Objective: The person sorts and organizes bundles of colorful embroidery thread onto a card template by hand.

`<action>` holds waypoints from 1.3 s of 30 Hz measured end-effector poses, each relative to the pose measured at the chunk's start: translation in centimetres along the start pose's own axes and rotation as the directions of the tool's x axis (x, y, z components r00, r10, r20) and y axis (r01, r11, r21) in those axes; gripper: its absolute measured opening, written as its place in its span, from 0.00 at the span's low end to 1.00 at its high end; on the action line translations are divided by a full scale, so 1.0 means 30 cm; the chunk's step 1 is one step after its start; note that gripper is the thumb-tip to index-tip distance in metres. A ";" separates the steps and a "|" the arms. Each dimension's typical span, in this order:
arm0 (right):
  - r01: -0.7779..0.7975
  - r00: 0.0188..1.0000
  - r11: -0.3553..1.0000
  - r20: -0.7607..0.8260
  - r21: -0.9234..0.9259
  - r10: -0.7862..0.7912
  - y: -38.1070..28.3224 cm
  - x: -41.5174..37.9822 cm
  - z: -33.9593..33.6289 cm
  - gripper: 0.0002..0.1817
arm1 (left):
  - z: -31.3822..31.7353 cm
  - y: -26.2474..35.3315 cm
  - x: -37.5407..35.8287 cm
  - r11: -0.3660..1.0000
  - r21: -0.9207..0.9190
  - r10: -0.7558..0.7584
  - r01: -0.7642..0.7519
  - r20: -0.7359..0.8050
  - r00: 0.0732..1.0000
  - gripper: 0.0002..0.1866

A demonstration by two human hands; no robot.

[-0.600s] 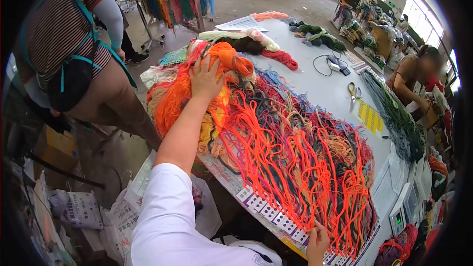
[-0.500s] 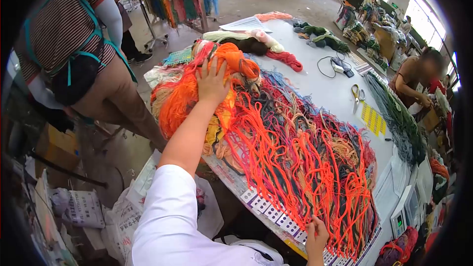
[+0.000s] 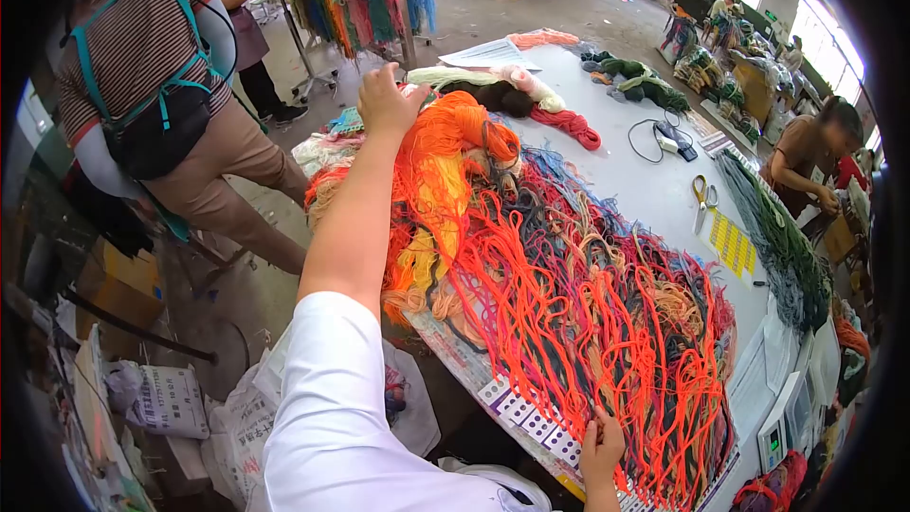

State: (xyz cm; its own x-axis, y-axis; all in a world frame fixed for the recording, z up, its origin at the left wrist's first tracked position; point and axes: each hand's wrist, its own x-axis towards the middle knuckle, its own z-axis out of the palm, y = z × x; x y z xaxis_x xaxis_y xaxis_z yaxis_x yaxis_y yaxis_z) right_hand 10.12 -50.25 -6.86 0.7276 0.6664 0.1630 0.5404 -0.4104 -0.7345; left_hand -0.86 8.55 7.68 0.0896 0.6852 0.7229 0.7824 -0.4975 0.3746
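My left hand (image 3: 387,102) is raised at the far end of a big heap of yarn, its fingers bent and apart with nothing visible in them. Just beside it lies a bundled orange skein (image 3: 455,128), with yellow yarn (image 3: 436,199) below. Long red-orange strands (image 3: 517,275), mixed with dark, pink and tan ones, spread along the table towards me. At their near end my right hand (image 3: 602,450) is closed, thumb and fingers pinching thin strands of yarn. The fingertips partly hide what they grip.
On the white table (image 3: 607,166) lie scissors (image 3: 701,201), a yellow sticker sheet (image 3: 732,245), a corded device (image 3: 675,140) and dark green yarn (image 3: 777,228). Hole-punched cards (image 3: 521,412) line the near edge. One person (image 3: 180,85) stands left; another (image 3: 806,156) works right.
My left hand has lifted off the orange skein and moved up and slightly left. My right hand stays at the strands' near end. The view has shifted slightly.
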 end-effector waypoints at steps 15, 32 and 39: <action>0.167 0.985 0.979 -0.023 -0.113 -0.170 0.024 0.000 0.017 0.08 | 0.097 -0.102 -0.280 0.924 -0.264 0.198 -0.277 -0.290 0.936 0.10; 0.135 0.991 0.983 0.004 -0.125 -0.135 0.023 -0.003 0.012 0.08 | 0.100 -0.094 -0.277 0.932 -0.278 0.153 -0.233 -0.280 0.948 0.10; 0.150 0.989 0.979 0.004 -0.140 -0.151 0.033 -0.005 0.013 0.09 | 0.093 -0.131 -0.193 0.903 -0.428 0.004 -0.029 -0.057 0.998 0.13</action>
State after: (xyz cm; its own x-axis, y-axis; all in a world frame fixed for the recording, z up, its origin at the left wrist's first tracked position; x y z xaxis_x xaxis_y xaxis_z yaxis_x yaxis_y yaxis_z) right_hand 10.38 -50.53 -7.86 0.6361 0.7232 0.2689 0.6971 -0.3893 -0.6021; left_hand -2.73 8.03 0.41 0.0578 0.6514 0.7565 0.4405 -0.6966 0.5663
